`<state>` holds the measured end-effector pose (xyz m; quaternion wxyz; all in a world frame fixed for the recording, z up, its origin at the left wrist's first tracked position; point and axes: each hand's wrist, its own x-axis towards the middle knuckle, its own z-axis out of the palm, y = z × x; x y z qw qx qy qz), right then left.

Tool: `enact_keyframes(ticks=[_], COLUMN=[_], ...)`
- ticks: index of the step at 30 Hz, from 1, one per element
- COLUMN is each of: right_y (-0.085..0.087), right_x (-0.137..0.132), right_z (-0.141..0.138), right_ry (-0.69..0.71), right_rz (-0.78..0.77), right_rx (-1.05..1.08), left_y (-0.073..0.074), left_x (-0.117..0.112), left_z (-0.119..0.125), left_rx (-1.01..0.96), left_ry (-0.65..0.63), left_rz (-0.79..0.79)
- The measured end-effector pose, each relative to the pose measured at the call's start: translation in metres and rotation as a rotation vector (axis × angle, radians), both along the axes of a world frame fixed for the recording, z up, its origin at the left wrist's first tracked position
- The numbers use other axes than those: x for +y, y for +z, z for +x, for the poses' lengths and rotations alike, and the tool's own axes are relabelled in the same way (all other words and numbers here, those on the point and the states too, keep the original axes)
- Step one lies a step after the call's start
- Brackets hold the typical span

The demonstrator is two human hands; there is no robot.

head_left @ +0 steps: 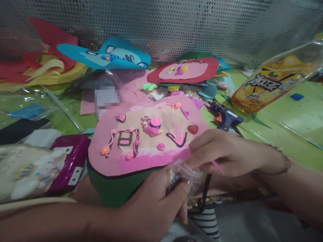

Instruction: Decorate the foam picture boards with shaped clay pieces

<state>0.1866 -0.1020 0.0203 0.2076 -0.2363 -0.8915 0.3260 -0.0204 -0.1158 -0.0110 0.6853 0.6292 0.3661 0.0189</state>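
My left hand (158, 201) is closed around a small clear plastic bag (190, 174) with something dark inside. My right hand (222, 151) pinches at the mouth of that bag, its fingertips partly hidden. A thin pink pointed piece (217, 166) sticks out below my right hand; I cannot make out what it is. Just beyond both hands lies a pink paper craft board (101, 127) with a beige middle. On it are a pink clay snail (152, 126), clay flowers (105, 150), hearts (193, 129) and a shell (160, 147). Green paper (113, 185) shows under its near edge.
A blue glue gun (228, 116) and a tilted drink bottle (270, 84) are at right. Red (214, 69) and blue (73, 52) paper crafts lie at the back before a perforated metal panel (176, 27). At left is a purple case (68, 161).
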Motion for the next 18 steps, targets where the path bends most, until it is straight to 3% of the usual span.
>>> enact_keyframes(ticks=[4, 11, 13, 18], right_y=[-0.001, 0.002, 0.002, 0.002], right_x=[0.0, 0.004, 0.006, 0.006], right_z=[-0.003, -0.003, -0.002, 0.001], right_ry=[-0.035, -0.04, -0.084, -0.126], right_rz=[-0.022, -0.1, -0.06, -0.032], right_rx=[-0.02, -0.036, -0.046, -0.067], left_y=[-0.002, -0.011, -0.01, -0.006], left_x=[-0.001, -0.003, -0.004, -0.005], left_z=[0.0, -0.001, 0.0, 0.0], left_rx=[0.013, -0.209, -0.219, -0.19], left_ry=[-0.008, 0.169, 0.188, 0.233], left_rz=[0.097, 0.326, 0.278, -0.051])
